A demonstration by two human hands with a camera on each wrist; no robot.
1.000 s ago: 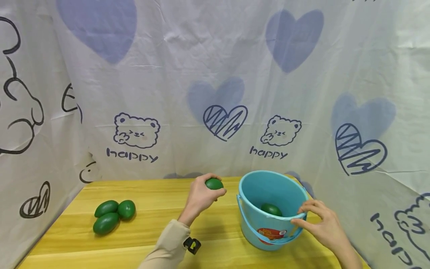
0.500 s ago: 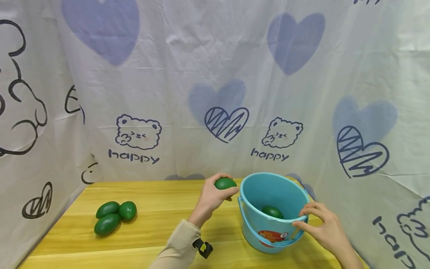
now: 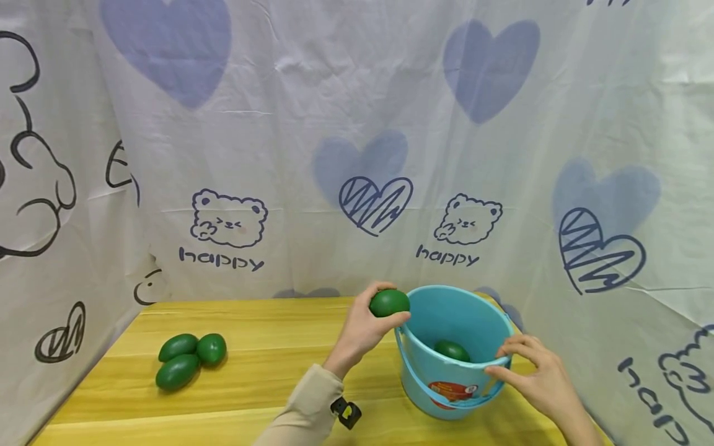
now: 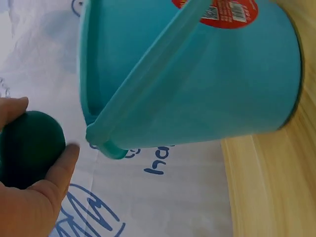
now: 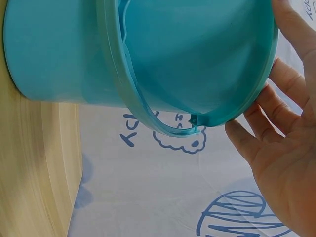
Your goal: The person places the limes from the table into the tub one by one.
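Observation:
My left hand [image 3: 370,319] grips a dark green egg-shaped fruit [image 3: 389,303] and holds it up at the left rim of a teal plastic bucket [image 3: 424,378]. The left wrist view shows the same fruit [image 4: 30,148] in my fingers [image 4: 61,165], just beside the bucket's rim and handle [image 4: 148,89]. A second green fruit [image 3: 452,350] lies inside the bucket. My right hand [image 3: 527,365] holds the bucket's right rim, its fingers [image 5: 269,106] along the outside of the rim [image 5: 207,121].
Three more green fruits [image 3: 186,359] lie together on the left of the yellow wooden table [image 3: 268,371]. A white cloth [image 3: 357,155] printed with hearts and bears hangs close around the back and both sides.
My left hand has carried the green fruit to the right and slightly up, from mid-table to the bucket's left rim. The right hand has stayed on the rim.

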